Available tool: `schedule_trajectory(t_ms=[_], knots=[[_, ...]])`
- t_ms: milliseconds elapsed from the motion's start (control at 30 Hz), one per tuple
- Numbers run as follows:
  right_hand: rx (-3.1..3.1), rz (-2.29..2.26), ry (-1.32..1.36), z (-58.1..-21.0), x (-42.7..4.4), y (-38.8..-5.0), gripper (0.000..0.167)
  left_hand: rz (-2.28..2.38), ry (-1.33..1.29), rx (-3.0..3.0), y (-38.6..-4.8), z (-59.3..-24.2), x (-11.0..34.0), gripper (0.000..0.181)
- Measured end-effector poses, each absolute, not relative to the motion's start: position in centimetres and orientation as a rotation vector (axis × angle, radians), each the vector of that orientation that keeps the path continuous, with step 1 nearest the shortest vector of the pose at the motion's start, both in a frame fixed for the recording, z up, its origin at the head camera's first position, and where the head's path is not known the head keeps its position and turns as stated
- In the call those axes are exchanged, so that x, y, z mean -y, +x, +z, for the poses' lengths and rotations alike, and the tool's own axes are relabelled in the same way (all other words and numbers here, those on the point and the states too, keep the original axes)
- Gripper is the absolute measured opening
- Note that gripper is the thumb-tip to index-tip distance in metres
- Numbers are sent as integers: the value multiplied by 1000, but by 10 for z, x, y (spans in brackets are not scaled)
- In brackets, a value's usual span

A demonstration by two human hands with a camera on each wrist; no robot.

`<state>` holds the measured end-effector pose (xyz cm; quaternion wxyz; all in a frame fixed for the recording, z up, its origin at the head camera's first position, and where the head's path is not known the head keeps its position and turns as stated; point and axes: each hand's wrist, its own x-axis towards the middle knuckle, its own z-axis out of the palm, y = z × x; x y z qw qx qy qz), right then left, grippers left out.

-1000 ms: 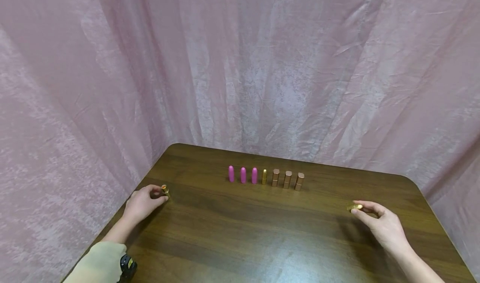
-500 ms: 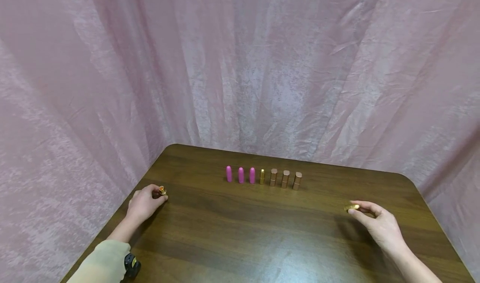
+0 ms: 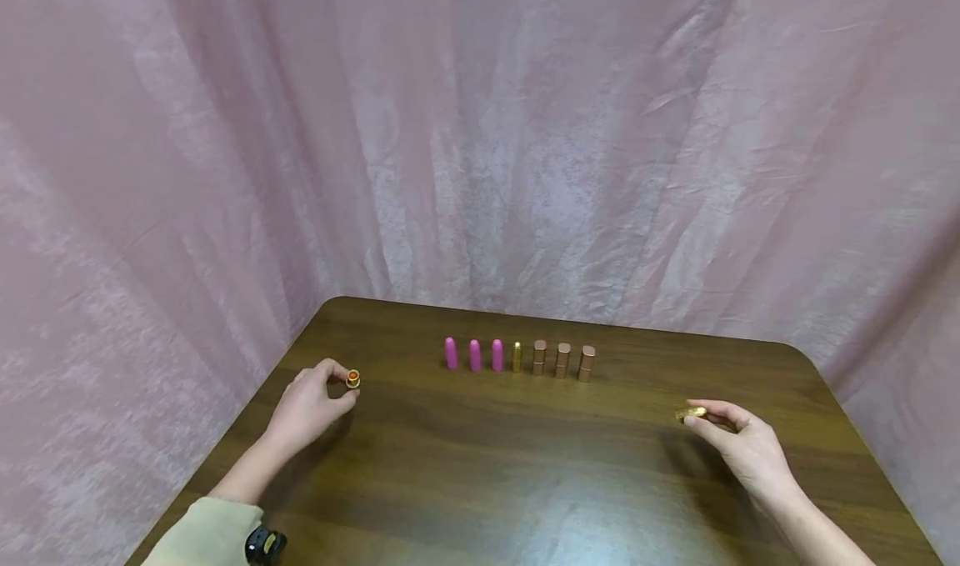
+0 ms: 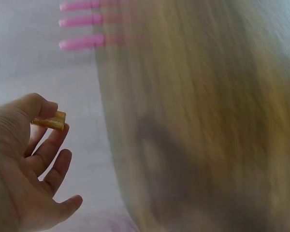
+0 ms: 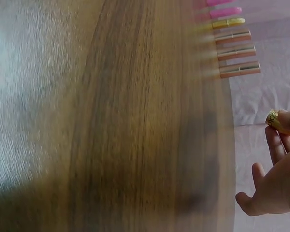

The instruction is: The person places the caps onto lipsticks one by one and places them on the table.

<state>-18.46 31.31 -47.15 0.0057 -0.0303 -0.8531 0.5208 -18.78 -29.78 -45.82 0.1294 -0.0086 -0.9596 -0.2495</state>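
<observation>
In the head view my left hand (image 3: 311, 403) pinches a gold lipstick tube (image 3: 353, 379) between thumb and fingers, over the table's left side. Its open end faces the camera and looks orange-red inside. The left wrist view shows this gold tube (image 4: 53, 121) under the thumb, the other fingers spread loosely. Over on the right, my right hand (image 3: 746, 445) pinches another gold lipstick piece (image 3: 692, 414), tilted and held above the tabletop. Dark raised markings show on that gold piece (image 5: 272, 118) in the right wrist view; fingers hide the rest.
Upright lipsticks stand in a row toward the table's back: three pink (image 3: 475, 356), one gold (image 3: 517, 357), three rose-gold (image 3: 562, 360). They stand between the hands on the brown wooden table (image 3: 450, 483). Pink curtains (image 3: 480, 132) hang behind and at both sides.
My left hand has moved right and lifted a little, tipping the gold tube's open end toward the camera. The right hand keeps its pinch and shifts slightly left in view, along with the row.
</observation>
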Motion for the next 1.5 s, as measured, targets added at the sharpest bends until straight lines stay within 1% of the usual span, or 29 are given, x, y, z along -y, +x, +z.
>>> schedule_trajectory(t_ms=[200,267,367,500,600,767,1000,1200,1333,1500], knots=[[2581,1813,-133,-473,-301,-187,59,-619,-217,2760,-190,-448,270,18],[2545,1916,-186,-472,-298,-187,59,-565,-299,2742,-193,-446,261,19],[2392,2149,-268,-473,-294,-188,44,-503,-414,2719,-197,-443,249,21],[2156,2418,-334,-476,-286,-192,25,-473,-492,2712,-199,-440,238,25],[2058,2508,-364,-477,-281,-193,20,-478,-505,2714,-201,-439,232,26],[1979,2567,-385,-477,-268,-195,13,-486,-543,2692,-206,-437,215,21],[1886,2640,-350,-475,-240,-199,13,-458,-686,2638,-215,-431,176,19],[1866,2670,-313,-474,-213,-203,15,-454,-750,2647,-221,-430,140,18],[1859,2680,-283,-472,-197,-205,21,-455,-775,2656,-223,-432,121,18],[1844,2689,-270,-471,-177,-206,24,-426,-801,2659,-225,-434,102,19]])
